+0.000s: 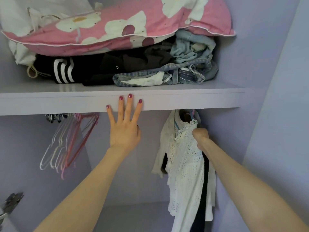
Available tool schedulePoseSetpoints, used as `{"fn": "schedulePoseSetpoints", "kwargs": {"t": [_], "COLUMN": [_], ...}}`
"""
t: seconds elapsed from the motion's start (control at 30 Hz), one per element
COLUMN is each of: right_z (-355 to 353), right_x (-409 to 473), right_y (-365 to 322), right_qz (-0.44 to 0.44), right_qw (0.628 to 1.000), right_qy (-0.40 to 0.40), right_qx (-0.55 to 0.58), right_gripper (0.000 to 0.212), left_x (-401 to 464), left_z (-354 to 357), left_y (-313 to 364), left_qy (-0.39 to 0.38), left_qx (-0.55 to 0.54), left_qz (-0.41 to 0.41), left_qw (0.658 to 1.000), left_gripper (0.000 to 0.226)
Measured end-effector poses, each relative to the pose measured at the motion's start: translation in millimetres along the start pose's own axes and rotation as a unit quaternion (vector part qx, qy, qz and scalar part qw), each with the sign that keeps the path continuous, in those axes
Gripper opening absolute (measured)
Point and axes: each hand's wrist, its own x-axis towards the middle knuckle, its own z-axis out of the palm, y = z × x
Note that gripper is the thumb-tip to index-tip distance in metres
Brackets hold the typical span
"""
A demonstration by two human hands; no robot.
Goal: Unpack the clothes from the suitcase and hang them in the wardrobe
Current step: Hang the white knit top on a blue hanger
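Observation:
I face the inside of a lilac wardrobe. A white lace top (185, 166) hangs on a blue hanger (192, 117) under the shelf at the right, with other white and dark garments behind it. My right hand (200, 136) grips the top at its shoulder, fingers curled into the fabric. My left hand (124, 124) is spread flat, its straight fingers pressing on the front edge of the shelf (184, 99). The rail is hidden behind the shelf edge. No suitcase is in view.
Several bare pink and white hangers (70, 143) hang at the left under the shelf. On the shelf lie a pink flowered pillow (117, 30), dark folded clothes (93, 69) and crumpled denim (189, 67). A metal door hinge (11, 203) shows at the lower left.

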Motion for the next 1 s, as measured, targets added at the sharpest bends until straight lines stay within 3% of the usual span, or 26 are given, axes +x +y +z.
{"fn": "schedulePoseSetpoints", "kwargs": {"t": [0.17, 0.37, 0.47, 0.6, 0.87, 1.0], "right_z": [11.9, -2.9, -13.0, -29.0, -54.8, -75.3], "right_x": [2.5, -16.7, -35.4, -75.0, -190.3, -268.3], "right_y": [30.0, 36.5, 48.3, 64.1, 140.4, 207.8], "right_qz": [0.029, 0.038, 0.018, -0.039, -0.051, 0.048], "right_qw": [0.997, 0.997, 0.994, 0.987, 0.98, 0.974], "right_qy": [0.014, 0.004, -0.021, -0.024, -0.07, -0.156], "right_qx": [-0.069, -0.071, -0.108, -0.153, -0.177, -0.16], "right_gripper": [0.023, 0.039, 0.035, 0.05, 0.028, 0.022], "left_x": [-1.3, -1.6, -4.3, -30.6, -140.8, -213.3], "left_z": [1.6, -6.3, -14.6, -25.2, -60.2, -72.4], "left_y": [0.0, 1.6, 3.6, 14.3, 63.9, 104.8], "left_qy": [-0.001, -0.035, -0.053, -0.118, -0.262, -0.382], "left_qx": [0.005, 0.0, -0.031, -0.103, -0.359, -0.407], "left_qz": [0.0, -0.005, -0.009, -0.006, 0.036, 0.068], "left_qw": [1.0, 0.999, 0.998, 0.988, 0.895, 0.827], "left_gripper": [0.102, 0.101, 0.094, 0.08, 0.044, 0.036]}}
